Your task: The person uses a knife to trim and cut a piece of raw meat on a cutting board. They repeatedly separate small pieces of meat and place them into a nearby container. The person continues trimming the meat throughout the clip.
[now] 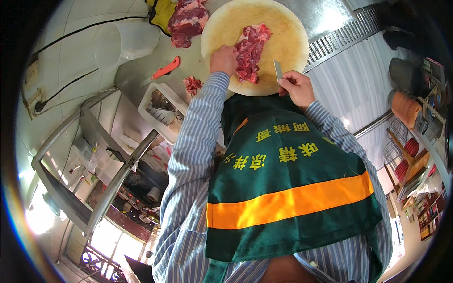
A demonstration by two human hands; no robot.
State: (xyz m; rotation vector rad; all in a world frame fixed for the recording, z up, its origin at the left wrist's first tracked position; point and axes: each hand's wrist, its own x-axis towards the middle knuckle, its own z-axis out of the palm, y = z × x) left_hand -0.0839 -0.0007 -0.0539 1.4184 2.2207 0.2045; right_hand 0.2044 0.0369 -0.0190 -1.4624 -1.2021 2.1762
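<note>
A long piece of raw red meat [252, 53] lies on a round cutting board [286, 32]. My left hand [224, 60] rests at the left edge of the meat, its fingertips against it and partly hidden. To the right of the meat, my right hand [296, 86] grips a knife [277, 70], whose metal blade points up over the board, apart from the meat. A larger cut of raw meat [188, 23] lies on the counter left of the board. Small meat scraps [192, 85] sit near my left forearm.
A knife with a red handle [166, 69] lies on the counter [136, 76]. Below it stands a white plastic tub [147, 102] with contents I cannot name. A translucent white container [132, 40] is at the upper left. A perforated metal strip [339, 39] runs right of the board.
</note>
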